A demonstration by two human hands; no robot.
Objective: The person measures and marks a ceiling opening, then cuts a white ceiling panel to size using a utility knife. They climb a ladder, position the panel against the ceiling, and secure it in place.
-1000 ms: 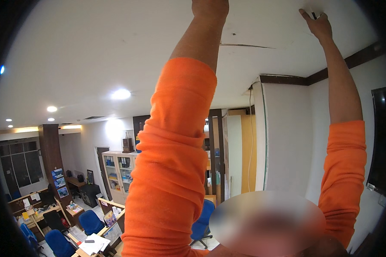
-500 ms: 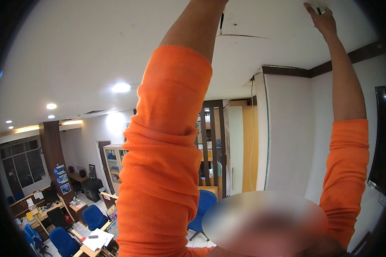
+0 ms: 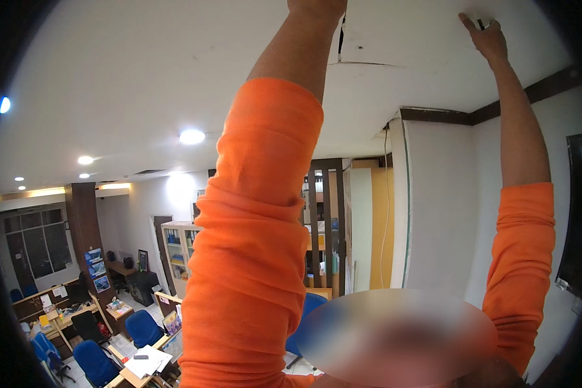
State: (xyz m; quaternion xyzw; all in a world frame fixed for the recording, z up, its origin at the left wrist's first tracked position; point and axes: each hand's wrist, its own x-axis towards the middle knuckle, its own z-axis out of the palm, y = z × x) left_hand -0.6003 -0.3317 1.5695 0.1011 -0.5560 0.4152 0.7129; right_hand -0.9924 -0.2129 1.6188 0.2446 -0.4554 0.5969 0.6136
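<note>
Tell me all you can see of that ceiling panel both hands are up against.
The ceiling panel is white, flat and smooth, perhaps plasterboard. A thin dark gap runs down its left edge and along its near edge, so it sits slightly loose. The left hand presses at that corner; the right hand touches it farther right, fingers spread.

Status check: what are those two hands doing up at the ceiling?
Left hand pressed up against ceiling panel at its dark seam. Right hand fingers a small dark item, unclear. Nothing in the way.
</note>
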